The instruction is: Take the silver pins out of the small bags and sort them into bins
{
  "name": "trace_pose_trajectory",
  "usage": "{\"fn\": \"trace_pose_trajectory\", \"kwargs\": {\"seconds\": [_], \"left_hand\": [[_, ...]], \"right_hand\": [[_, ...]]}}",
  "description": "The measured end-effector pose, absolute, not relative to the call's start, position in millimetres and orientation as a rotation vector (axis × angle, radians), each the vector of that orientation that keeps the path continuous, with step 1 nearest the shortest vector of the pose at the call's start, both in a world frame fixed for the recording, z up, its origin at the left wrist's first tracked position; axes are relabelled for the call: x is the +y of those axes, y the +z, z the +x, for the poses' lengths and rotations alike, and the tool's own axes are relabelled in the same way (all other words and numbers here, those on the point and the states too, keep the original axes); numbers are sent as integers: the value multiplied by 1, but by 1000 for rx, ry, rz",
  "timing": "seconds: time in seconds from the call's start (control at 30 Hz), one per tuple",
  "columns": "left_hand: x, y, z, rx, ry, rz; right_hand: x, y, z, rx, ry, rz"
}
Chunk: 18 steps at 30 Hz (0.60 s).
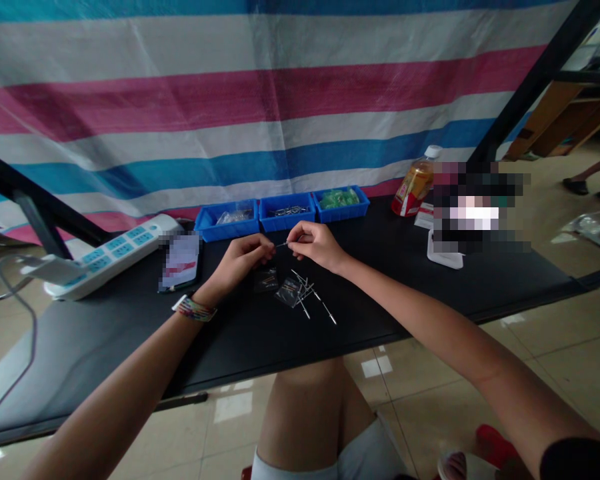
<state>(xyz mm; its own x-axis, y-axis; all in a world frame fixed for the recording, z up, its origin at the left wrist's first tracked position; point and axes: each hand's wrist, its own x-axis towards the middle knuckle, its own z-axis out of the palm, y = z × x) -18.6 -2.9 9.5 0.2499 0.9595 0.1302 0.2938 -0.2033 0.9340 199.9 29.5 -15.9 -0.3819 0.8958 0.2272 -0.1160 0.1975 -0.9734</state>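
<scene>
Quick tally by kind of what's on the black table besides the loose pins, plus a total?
Blue bins: 3
Small clear bags: 2
Power strip: 1
Bottle: 1
Phone: 1
Total: 8
Left hand and right hand pinch one thin pin.

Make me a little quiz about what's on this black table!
1. True or false: both hands pinch one thin metal pin between them.
2. How many blue bins sit in a row at the back of the table?
3. What lies at the far left: A) a white power strip, B) a red cup, C) a book?

Key:
1. True: left hand and right hand meet on it.
2. Three; the right bin holds green bits.
3. A, the power strip.
</scene>
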Motion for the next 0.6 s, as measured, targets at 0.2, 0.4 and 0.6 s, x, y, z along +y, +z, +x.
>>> {"fn": "trace_pose_trajectory", "kwargs": {"seconds": [0.2,0.4,0.6], "left_hand": [[-5,12,-17,1148,1067,1705],[-4,10,-16,1120,1080,1713],[-2,8,-17,1124,1111,1671]], "right_hand": [[28,-15,201,-1483,1445,-782],[27,-15,202,-1425,1489,-764],[39,-13,206,-1418,1400,-761]]}}
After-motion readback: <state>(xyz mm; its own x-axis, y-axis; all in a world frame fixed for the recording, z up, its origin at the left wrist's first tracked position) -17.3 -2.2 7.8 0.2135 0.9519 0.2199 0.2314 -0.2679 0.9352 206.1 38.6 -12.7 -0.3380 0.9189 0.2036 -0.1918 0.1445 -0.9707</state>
